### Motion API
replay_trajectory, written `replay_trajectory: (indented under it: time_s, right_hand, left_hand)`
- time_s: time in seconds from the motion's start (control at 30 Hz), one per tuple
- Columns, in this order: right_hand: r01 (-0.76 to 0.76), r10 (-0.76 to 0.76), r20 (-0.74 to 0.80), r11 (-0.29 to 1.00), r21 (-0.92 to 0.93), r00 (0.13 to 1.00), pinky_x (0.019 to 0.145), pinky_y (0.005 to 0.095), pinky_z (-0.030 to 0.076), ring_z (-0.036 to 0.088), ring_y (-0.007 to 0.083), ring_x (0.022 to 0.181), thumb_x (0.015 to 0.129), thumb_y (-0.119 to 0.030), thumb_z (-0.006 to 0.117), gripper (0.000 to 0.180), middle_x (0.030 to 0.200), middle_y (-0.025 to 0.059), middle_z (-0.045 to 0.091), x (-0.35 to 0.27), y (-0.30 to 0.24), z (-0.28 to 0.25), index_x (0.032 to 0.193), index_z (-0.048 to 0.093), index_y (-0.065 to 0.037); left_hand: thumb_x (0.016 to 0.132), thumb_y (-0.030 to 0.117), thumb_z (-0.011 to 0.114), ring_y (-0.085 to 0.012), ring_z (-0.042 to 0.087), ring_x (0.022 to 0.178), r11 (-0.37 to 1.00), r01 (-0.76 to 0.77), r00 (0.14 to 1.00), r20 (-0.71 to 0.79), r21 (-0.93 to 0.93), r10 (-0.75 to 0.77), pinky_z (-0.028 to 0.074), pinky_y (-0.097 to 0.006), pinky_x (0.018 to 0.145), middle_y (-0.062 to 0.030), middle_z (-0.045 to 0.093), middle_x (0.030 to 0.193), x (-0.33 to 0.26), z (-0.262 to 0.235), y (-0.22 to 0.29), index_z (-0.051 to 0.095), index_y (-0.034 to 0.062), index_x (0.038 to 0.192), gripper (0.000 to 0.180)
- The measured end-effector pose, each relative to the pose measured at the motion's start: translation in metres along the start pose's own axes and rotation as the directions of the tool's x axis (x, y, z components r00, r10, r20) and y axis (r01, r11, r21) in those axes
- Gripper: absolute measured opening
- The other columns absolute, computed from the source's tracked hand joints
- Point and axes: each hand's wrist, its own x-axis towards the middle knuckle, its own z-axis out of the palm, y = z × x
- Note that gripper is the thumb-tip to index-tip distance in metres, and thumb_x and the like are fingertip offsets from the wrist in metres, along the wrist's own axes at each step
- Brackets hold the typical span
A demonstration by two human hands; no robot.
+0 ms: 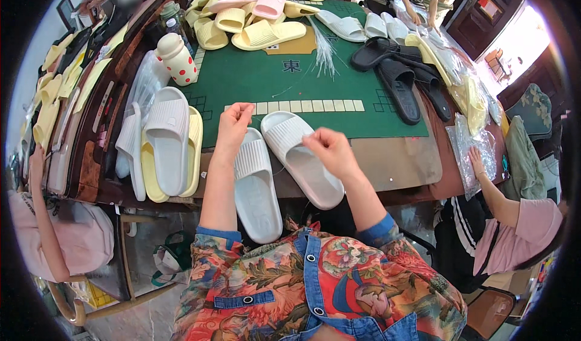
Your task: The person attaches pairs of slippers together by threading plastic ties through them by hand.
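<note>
Two pale grey slides [275, 171] are laid side by side at the bench [399, 165] edge, at six o'clock of the green mat [254, 80]. Above them the left hand [233, 126] and right hand [330, 150] are raised, each grip pinched on something too thin to be told (possibly thread)

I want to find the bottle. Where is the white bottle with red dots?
The white bottle with red dots stands at the table's upper left, on the green mat, beside yellow slippers.
</note>
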Motion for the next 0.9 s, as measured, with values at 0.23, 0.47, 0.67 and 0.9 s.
replay_trajectory:
  time_s: [0.23, 0.47, 0.67, 0.9]
  right_hand:
    - [0.154, -0.157, 0.011, 0.946, -0.285, 0.987, 0.051, 0.0347, 0.040, 0.050, 0.0235, 0.052, 0.081, -0.022, 0.056, 0.020, 0.060, 0.0116, 0.056, 0.039, -0.038, 0.014, 0.080, 0.060, -0.002]
    - [0.269, 0.032, 0.377, 0.645, -0.715, 0.925, 0.070, 0.0374, 0.048, 0.060, 0.0270, 0.081, 0.073, -0.036, 0.059, 0.027, 0.082, 0.0105, 0.064, 0.095, -0.024, 0.055, 0.081, 0.068, -0.013]
    - [0.260, 0.090, 0.447, 0.705, -0.660, 0.890, 0.073, 0.0372, 0.048, 0.061, 0.0250, 0.082, 0.068, -0.035, 0.060, 0.025, 0.083, 0.0069, 0.065, 0.104, -0.004, 0.057, 0.082, 0.069, -0.017]
    - [0.279, 0.042, 0.440, 0.719, -0.637, 0.897, 0.073, 0.0365, 0.049, 0.061, 0.0245, 0.081, 0.068, -0.028, 0.058, 0.019, 0.082, 0.0063, 0.065, 0.101, -0.008, 0.069, 0.080, 0.069, -0.019]
  left_hand:
    - [0.079, 0.007, 0.056, -0.0097, 0.052, 0.064, 0.923, -0.204, 0.977, 0.127, 0.327, 0.171, 0.043, -0.023, 0.059, -0.0051, 0.060, 0.075, -0.026, -0.023, 0.009, 0.058, -0.0008, 0.093, 0.016]
    - [0.080, 0.014, 0.054, -0.0319, 0.058, 0.077, 0.589, -0.185, 0.982, 0.120, 0.786, 0.148, 0.044, -0.041, 0.070, -0.0151, 0.060, 0.083, -0.024, -0.030, -0.021, 0.058, 0.0016, 0.090, 0.017]
    - [0.084, 0.013, 0.049, -0.0324, 0.055, 0.079, 0.688, -0.109, 0.880, -0.253, 0.717, 0.403, 0.042, -0.040, 0.071, -0.0152, 0.056, 0.084, -0.019, -0.036, -0.038, 0.053, 0.0009, 0.084, 0.013]
    - [0.088, 0.015, 0.048, -0.0114, 0.052, 0.071, 0.906, -0.156, 0.919, -0.278, 0.392, 0.279, 0.042, -0.025, 0.066, -0.0043, 0.056, 0.077, -0.018, -0.029, -0.038, 0.054, 0.0007, 0.087, 0.015]
